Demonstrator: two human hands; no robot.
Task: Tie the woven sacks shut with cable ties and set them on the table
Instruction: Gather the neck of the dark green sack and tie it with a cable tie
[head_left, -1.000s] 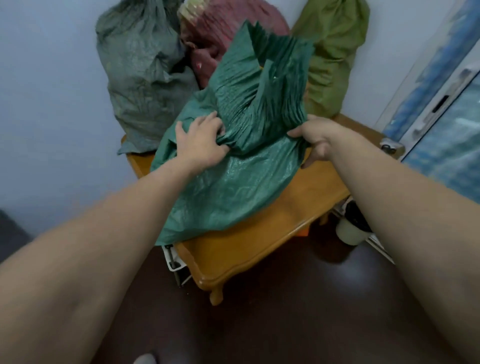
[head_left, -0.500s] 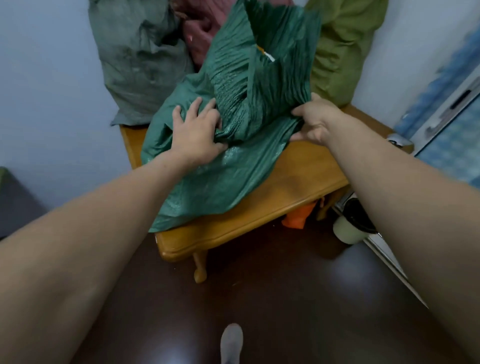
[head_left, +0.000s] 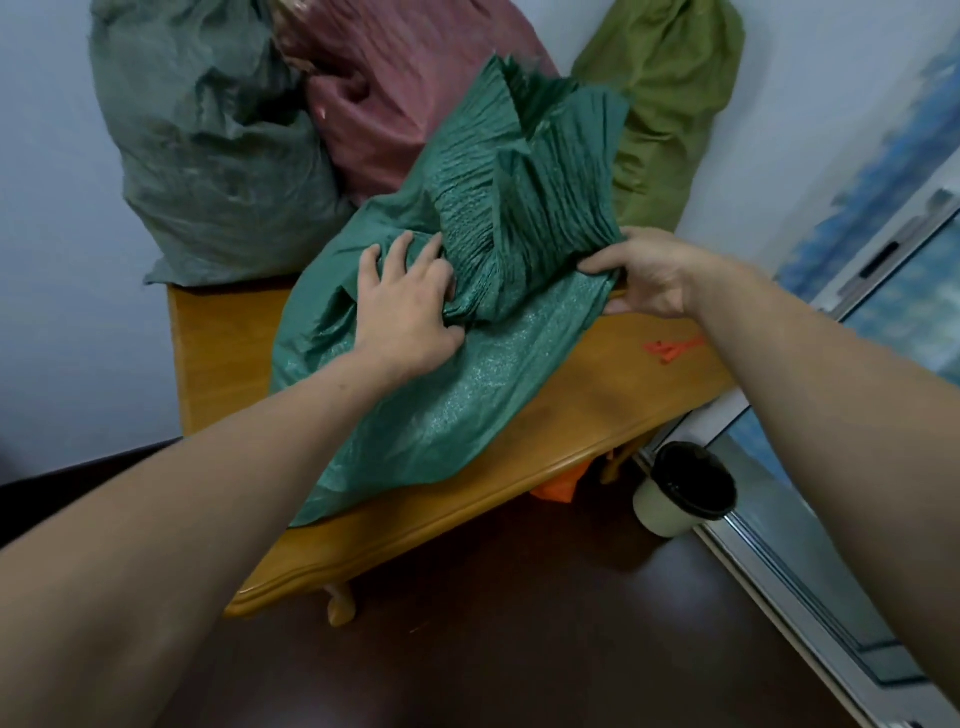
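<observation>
A dark green woven sack (head_left: 447, 395) lies on the wooden table (head_left: 587, 410), its pleated mouth standing up and fanned open. My left hand (head_left: 402, 312) presses on the sack just left of the gathered neck, thumb curled into the folds. My right hand (head_left: 647, 273) pinches the right side of the neck between thumb and fingers. Orange cable ties (head_left: 670, 349) lie on the table near my right wrist. At the back stand a grey-green sack (head_left: 208, 156), a red sack (head_left: 395, 93) and an olive sack (head_left: 670, 104).
The table stands against a pale wall corner. A cup with a black lid (head_left: 685, 488) sits on the dark floor by a sliding door frame (head_left: 810, 571) at the right. Something orange (head_left: 561, 486) shows under the table.
The view has shifted, so the table shows more fully and the cable ties have come into sight. Both hands stay at the sack's neck; my left fingers have closed further into the folds.
</observation>
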